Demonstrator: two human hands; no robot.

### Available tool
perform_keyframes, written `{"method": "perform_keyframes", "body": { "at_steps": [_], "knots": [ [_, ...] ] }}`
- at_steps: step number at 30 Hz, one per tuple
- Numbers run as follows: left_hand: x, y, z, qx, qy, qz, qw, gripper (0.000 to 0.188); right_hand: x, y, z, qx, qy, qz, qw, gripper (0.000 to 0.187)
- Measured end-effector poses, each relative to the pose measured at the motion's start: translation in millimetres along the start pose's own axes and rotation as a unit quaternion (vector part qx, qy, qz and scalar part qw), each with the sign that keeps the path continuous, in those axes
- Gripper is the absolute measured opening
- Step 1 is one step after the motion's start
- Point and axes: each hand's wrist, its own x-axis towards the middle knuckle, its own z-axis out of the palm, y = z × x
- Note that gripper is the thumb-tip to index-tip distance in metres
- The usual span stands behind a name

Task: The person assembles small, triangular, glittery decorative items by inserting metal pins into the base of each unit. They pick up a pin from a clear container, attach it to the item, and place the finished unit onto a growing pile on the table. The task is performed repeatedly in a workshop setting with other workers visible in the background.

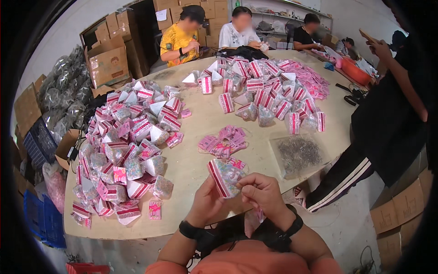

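Note:
Both hands hold one small clear packet (226, 176) with a red-and-white striped header, filled with tiny colourful bits. My left hand (207, 201) grips it from below and behind. My right hand (261, 192) pinches its right edge with thumb and fingers. The packet hovers over the near edge of the round beige table (196, 160). Just beyond it lies a loose heap of pink header cards (223, 142), and to the right a clear bag of small dark metal pieces (299, 154).
A big pile of finished packets (125, 150) fills the table's left side, another pile (267, 89) the far right. Several people sit at the far rim; one in dark clothes (388, 123) stands at the right. Cardboard boxes (107, 61) line the walls.

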Motion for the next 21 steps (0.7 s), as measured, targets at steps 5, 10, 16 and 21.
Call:
{"method": "perform_keyframes", "body": {
  "at_steps": [5, 10, 16, 21],
  "knots": [
    [-1, -3, 0, 0.013, -0.026, 0.027, 0.999, 0.076, 1, 3, 4, -0.053, -0.008, -0.009, 0.999, 0.013],
    [-2, -4, 9, 0.016, 0.017, 0.079, 0.997, 0.077, 0, -2, 8, -0.124, 0.015, -0.050, 0.991, 0.013],
    [1, 5, 15, 0.029, -0.001, 0.144, 0.989, 0.080, -4, -28, 15, -0.214, 0.003, -0.093, 0.972, 0.013],
    [0, 11, 18, 0.054, 0.004, 0.155, 0.986, 0.082, -2, -37, 16, -0.269, -0.002, -0.089, 0.959, 0.012]
  ]
}}
